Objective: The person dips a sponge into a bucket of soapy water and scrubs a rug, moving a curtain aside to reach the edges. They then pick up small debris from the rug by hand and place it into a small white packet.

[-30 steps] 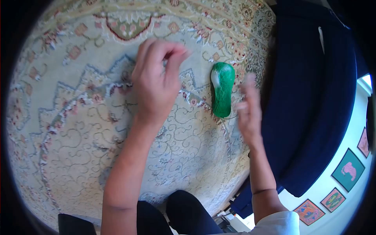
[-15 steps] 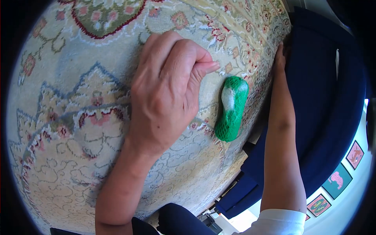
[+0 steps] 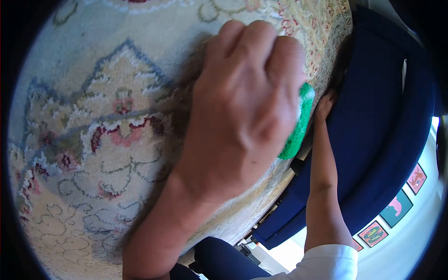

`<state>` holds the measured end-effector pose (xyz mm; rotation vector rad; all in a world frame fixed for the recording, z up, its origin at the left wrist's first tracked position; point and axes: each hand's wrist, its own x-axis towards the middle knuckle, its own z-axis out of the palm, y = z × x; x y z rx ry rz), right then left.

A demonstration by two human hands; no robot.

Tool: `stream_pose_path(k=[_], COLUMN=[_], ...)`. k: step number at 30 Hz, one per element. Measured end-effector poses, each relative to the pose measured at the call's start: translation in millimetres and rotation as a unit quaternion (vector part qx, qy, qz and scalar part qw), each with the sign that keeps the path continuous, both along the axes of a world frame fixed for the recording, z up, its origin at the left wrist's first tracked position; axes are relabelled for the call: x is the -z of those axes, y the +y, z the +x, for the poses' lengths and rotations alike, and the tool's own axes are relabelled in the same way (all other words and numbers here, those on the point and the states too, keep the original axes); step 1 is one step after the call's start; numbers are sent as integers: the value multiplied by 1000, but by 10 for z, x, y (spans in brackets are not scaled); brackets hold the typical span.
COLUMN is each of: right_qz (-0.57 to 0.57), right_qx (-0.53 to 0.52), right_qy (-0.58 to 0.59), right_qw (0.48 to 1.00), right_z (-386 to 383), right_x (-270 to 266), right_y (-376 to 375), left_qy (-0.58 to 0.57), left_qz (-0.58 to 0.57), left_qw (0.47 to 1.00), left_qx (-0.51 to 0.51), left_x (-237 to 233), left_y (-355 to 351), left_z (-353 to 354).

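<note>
My left hand point(image 3: 247, 98) hovers large in the middle of the view, back of the hand up, with its fingers curled in closed. Whether anything small is pinched in them is hidden. Partly behind it, a green scrubbing sponge point(image 3: 302, 121) wrapped in mesh lies on the patterned carpet point(image 3: 121, 140); only its right side shows. My right hand point(image 3: 325, 106) rests flat on the carpet beside the base of the dark blue sofa point(image 3: 378, 107), its fingertips in shadow.
The sofa runs along the right side. Framed pictures point(image 3: 395, 209) hang on the white wall behind it. My own dark-clothed knee point(image 3: 224, 259) shows at the bottom edge, and near it stand some small dark items.
My left hand has moved right and looks larger, now covering much of the green sponge. My right hand has shifted down along the sofa base. The view has moved over the carpet.
</note>
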<state>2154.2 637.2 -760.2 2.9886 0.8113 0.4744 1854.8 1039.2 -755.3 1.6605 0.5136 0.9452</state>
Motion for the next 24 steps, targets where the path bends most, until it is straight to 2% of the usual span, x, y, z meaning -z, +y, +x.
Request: stream_pose_path(k=[2,3,5,6,8,9,12,17,24], right_qz=[125,121,282,281,376,376,396,269,200], right_qx=[38,39,113,113,245,246,174,158,194], right_qy=[21,23,156,156,316,316,125,89,86], right_qw=[991,992,940,940,836,836,893,946,957], right_z=[-245,-249,-139,5,328,456,518,126,-895], right_x=[-107,-144,-102,-62,-29,5,14,-22,-114], right_y=[517,676,862,867,913,845,818,603,127], left_qy=[43,53,58,58,59,59,57,51,17], left_qz=[32,43,44,42,39,35,26,4,-67], left_qw=[999,998,997,997,997,997,997,998,994], left_qx=[9,3,10,15,20,24,37,48,90], left_x=[-43,-44,-51,-49,-51,-56,-82,-77,-118], left_y=[9,9,14,11,12,3,-23,48,159], left_z=[-24,-17,-22,-10,14,29,52,4,57])
